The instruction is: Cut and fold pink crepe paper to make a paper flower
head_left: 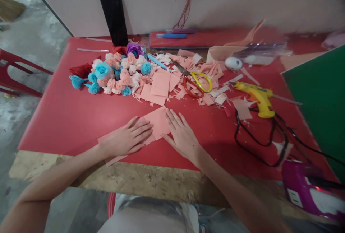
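A long strip of pink crepe paper [157, 120] lies slanted on the red tabletop near its front edge. My left hand [129, 138] rests flat across the strip, fingers stretched to the right. On the strip's right end lies my right hand [182, 134], palm down with fingers extended. Just beyond the hands sit cut pink paper squares [160, 84], partly stacked. Scissors [194, 78] with one yellow and one red handle lie on a heap of pink and white scraps. What is under my palms is hidden.
Paper roses [113, 73] in pink, blue, white and purple cluster at the back left. A yellow glue gun [257, 96] with a looped black cord lies right, near a purple power strip [307, 190]. A black phone-like slab [113, 15] leans on the wall; a green board [318, 100] borders the right.
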Demonstrator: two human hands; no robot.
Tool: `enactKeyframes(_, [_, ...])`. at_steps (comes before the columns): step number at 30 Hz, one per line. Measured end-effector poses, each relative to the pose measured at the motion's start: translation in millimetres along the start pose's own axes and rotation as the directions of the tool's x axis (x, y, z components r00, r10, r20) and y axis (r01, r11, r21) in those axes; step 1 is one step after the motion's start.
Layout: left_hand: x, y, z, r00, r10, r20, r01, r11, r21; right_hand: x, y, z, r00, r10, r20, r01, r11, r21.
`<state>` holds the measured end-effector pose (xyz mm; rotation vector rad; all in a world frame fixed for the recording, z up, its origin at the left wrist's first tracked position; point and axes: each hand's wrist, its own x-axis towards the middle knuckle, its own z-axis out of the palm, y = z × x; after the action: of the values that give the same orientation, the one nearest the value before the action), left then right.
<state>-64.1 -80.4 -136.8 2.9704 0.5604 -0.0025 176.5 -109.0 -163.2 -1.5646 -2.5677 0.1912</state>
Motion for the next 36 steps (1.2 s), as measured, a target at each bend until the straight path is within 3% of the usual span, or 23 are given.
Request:
enactKeyframes(5, [0.0,0.0,-1.3,1.0,-0.006,0.001,0.006,1.0,-0.019,-0.1,-0.3,-1.4,1.0,-0.012,-0.021,0.012,1.0,0.004])
enactKeyframes(13, [-3.6,-11.8,-9.6,0.991,0.102,-0.091,-0.115,0.982,-0.151,-14.6,-7.8,-14.3,0.994,-0.02,-0.111,0.015,0.999,-0.042])
enactKeyframes(18, [-4.8,-13.6,-7.2,0.984,0.131,-0.121,-0.15,0.974,-0.167,-20.0,-7.7,-9.8,0.99,-0.04,-0.133,0.03,0.997,-0.075])
enactKeyframes(26, [-8.7,-16.5,-3.9,0.992,0.117,-0.05,-0.124,0.979,-0.164,-20.1,-4.3,-2.5,0.996,-0.041,-0.078,0.036,0.997,-0.066])
enactKeyframes(36, [-11.1,-18.8,-5.8,0.992,0.122,-0.014,-0.123,0.979,-0.165,-12.0,-6.1,-10.9,0.997,-0.076,0.032,0.079,0.993,-0.092])
